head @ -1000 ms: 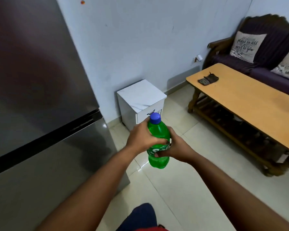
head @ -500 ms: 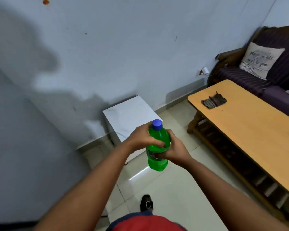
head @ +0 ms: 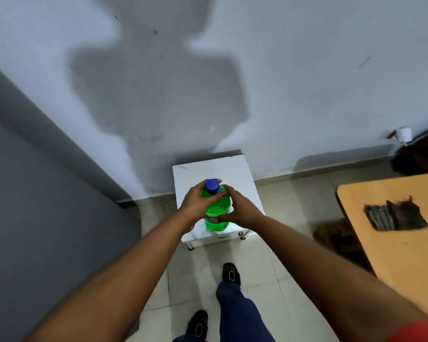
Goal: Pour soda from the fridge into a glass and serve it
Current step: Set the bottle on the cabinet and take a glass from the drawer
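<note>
While both arms reach forward from the bottom of the view, I see the bottle point(head: 216, 211) held upright between the two hands, in the air above a white box point(head: 213, 174) that stands on the floor against the wall point(head: 307, 70).

Left hand point(head: 198, 204): grip wrapped around the bottle's upper part, fingers curled over the shoulder just under the blue cap point(head: 212, 186), thumb across the front.

Right hand point(head: 240, 209): grip closed on the bottle's middle from the other side, fingers round the green body.

Cap on. Bottle's green base shows below both hands.

Tabletop point(head: 393, 243), orange wood, at right, well apart from the bottle; a dark cloth-like thing point(head: 394, 215) lies on it, too blurred to name. Grey panel point(head: 47, 193) fills the left. Two dark shoes point(head: 230, 274) and a blue trouser leg on the tiled floor point(head: 269, 255) below the hands.
</note>
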